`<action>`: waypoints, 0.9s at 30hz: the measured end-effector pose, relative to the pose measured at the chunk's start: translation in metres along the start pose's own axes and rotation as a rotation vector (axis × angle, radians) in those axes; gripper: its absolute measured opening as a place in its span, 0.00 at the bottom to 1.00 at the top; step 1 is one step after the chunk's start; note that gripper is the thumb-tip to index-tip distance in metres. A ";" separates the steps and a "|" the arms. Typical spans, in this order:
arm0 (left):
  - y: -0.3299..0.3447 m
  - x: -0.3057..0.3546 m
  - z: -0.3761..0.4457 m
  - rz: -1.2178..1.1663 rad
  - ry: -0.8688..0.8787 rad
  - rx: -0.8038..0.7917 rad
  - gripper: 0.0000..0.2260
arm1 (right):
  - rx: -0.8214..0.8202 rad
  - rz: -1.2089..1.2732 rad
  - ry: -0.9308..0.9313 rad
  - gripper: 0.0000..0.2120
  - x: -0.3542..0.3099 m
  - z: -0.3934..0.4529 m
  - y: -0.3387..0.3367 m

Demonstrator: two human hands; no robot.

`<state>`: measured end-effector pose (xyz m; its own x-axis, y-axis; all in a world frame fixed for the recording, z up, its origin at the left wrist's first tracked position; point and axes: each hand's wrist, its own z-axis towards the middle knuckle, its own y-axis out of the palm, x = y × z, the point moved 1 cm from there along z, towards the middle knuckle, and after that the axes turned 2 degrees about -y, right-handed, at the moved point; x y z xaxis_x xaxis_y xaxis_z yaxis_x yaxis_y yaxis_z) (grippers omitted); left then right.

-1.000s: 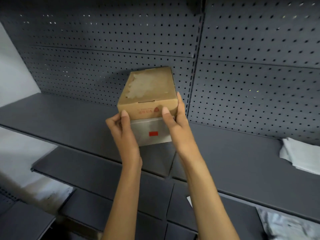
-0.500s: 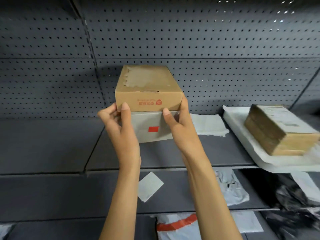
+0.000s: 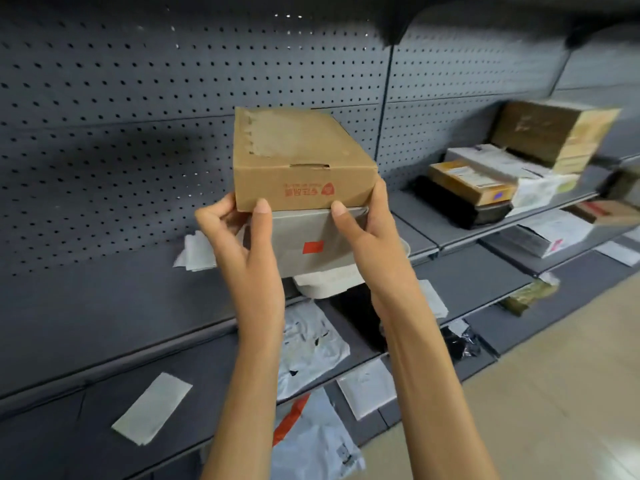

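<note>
Boxes, two stacked, are held up in front of grey shop shelving. A brown cardboard box point(image 3: 298, 157) sits on top of a grey box point(image 3: 311, 237). The left hand point(image 3: 242, 251) and right hand point(image 3: 370, 247) grip the pair from either side, fingers point(image 3: 262, 216) clamped round them, thumbs pressed where the two boxes meet. The cardboard front carries red printed characters and a red logo, upside down and too blurred to read. The grey box bears a plain red rectangle. Behind is a perforated back panel point(image 3: 138, 116). Further right, a shelf point(image 3: 415, 209) holds labelled parcels point(image 3: 471, 181), their writing illegible. White mailer bags point(image 3: 308, 344) lie on lower shelves.
</note>
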<state>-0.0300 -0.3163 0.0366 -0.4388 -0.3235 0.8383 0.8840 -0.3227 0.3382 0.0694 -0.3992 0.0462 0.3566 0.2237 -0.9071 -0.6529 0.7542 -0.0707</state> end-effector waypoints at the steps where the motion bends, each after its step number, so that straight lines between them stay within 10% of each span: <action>1: 0.016 -0.001 -0.006 -0.014 -0.006 -0.028 0.06 | 0.030 -0.016 -0.005 0.26 -0.002 0.001 -0.018; 27: 0.356 -0.104 -0.033 -0.286 -0.128 -0.433 0.08 | 0.407 -0.205 0.007 0.27 0.060 0.125 -0.321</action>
<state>0.3254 -0.4267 0.0559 -0.6052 -0.0669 0.7933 0.5732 -0.7282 0.3759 0.3837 -0.5503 0.0660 0.4453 0.0413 -0.8944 -0.2533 0.9639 -0.0816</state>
